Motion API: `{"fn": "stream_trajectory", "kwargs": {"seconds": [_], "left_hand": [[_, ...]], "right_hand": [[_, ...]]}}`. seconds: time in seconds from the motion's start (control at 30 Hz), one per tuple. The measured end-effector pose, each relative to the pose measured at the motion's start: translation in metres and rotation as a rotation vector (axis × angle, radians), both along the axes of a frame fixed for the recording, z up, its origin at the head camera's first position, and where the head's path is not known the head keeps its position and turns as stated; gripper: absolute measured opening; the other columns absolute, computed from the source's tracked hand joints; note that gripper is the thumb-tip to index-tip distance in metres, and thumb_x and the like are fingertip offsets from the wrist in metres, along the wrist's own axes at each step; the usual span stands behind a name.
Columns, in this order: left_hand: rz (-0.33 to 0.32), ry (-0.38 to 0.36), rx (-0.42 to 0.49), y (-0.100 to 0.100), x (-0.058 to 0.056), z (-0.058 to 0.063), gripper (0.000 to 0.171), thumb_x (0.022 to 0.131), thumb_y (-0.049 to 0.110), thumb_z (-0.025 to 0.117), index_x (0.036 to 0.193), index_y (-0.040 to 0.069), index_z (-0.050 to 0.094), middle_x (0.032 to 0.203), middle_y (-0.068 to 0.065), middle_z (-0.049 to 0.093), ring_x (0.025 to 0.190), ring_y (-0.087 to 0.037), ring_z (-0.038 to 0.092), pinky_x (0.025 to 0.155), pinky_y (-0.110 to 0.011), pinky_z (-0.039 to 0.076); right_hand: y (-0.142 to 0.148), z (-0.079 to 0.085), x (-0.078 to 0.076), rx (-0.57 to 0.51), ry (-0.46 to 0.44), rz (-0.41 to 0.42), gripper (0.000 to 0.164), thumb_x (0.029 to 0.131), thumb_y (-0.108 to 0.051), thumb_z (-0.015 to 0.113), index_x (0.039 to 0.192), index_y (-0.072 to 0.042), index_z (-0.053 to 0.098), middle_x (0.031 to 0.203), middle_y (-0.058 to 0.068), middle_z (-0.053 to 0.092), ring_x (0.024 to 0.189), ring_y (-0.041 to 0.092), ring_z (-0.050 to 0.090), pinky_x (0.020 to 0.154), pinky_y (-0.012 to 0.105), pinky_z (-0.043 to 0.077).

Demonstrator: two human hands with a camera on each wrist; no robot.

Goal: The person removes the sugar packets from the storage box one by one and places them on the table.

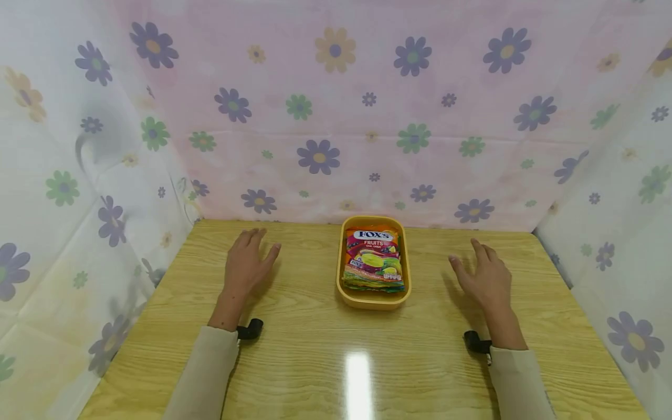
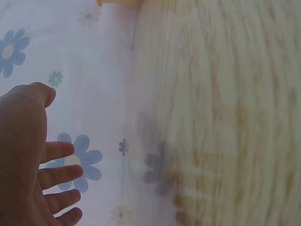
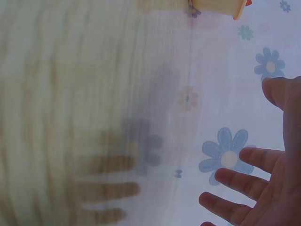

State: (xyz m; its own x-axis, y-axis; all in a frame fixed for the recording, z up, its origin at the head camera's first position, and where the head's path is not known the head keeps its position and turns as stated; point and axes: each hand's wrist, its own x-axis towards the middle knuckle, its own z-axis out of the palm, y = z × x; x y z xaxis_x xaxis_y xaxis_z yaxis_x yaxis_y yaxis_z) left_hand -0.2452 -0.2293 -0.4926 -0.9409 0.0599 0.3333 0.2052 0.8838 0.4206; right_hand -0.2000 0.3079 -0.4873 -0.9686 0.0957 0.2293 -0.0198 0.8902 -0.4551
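In the head view a yellow rectangular container (image 1: pixel 374 304) stands on the wood-grain table, near its back edge. Inside it lies a colourful candy bag (image 1: pixel 374 256) marked FOX'S FRUITS, with more wrapper edges showing beneath it. To the left of the container is my left hand (image 1: pixel 244 265), fingers spread and holding nothing. My right hand (image 1: pixel 486 276) is on the opposite side, its fingers likewise extended around nothing. Neither hand touches the container. Both wrist views show the fingers apart and a corner of the container (image 3: pixel 218 5) at the top.
The table (image 1: pixel 304 350) has a glossy surface with a bright light reflection near the front. Flower-printed cloth (image 1: pixel 367 116) hangs behind it and along both sides. A black wrist mount (image 1: pixel 251 330) sits at the left sleeve, and another mount (image 1: pixel 476 342) at the right.
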Motion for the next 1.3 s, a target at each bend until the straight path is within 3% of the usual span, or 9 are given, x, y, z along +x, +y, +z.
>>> {"fn": "stream_trajectory", "kwargs": {"seconds": [0.27,0.47,0.97,1.3], "left_hand": [[-0.027,0.008,0.043,0.008,0.000,0.001,0.064,0.108,0.045,0.060,0.152,-0.001,0.054,0.152,-0.026,0.052,0.142,-0.046,0.047,0.115,-0.063,0.039],[-0.047,-0.043,0.127,0.017,0.000,0.000,0.062,0.108,0.047,0.059,0.152,0.003,0.055,0.154,-0.025,0.051,0.144,-0.047,0.045,0.116,-0.064,0.036],[-0.112,-0.124,0.227,0.037,-0.001,0.000,0.063,0.110,0.049,0.055,0.154,0.005,0.053,0.158,-0.021,0.048,0.146,-0.044,0.044,0.116,-0.063,0.037],[-0.172,-0.114,0.310,0.060,-0.006,-0.001,0.058,0.110,0.043,0.057,0.152,0.004,0.054,0.151,-0.019,0.053,0.138,-0.039,0.053,0.111,-0.060,0.044]], "right_hand": [[-0.013,0.005,0.001,-0.062,0.033,0.021,0.078,0.107,-0.054,0.055,0.159,0.002,0.042,0.153,0.037,0.045,0.133,0.062,0.045,0.103,0.078,0.036],[-0.021,0.009,0.000,-0.105,0.067,0.040,0.073,0.106,-0.050,0.058,0.156,0.003,0.047,0.151,0.036,0.047,0.134,0.060,0.046,0.103,0.078,0.037],[-0.038,0.016,-0.005,-0.141,0.091,0.068,0.070,0.106,-0.046,0.061,0.152,0.006,0.051,0.150,0.034,0.050,0.137,0.056,0.046,0.109,0.073,0.037],[-0.051,0.019,-0.010,-0.164,0.086,0.082,0.069,0.106,-0.044,0.061,0.152,0.005,0.051,0.152,0.033,0.047,0.139,0.054,0.045,0.111,0.071,0.036]]}}
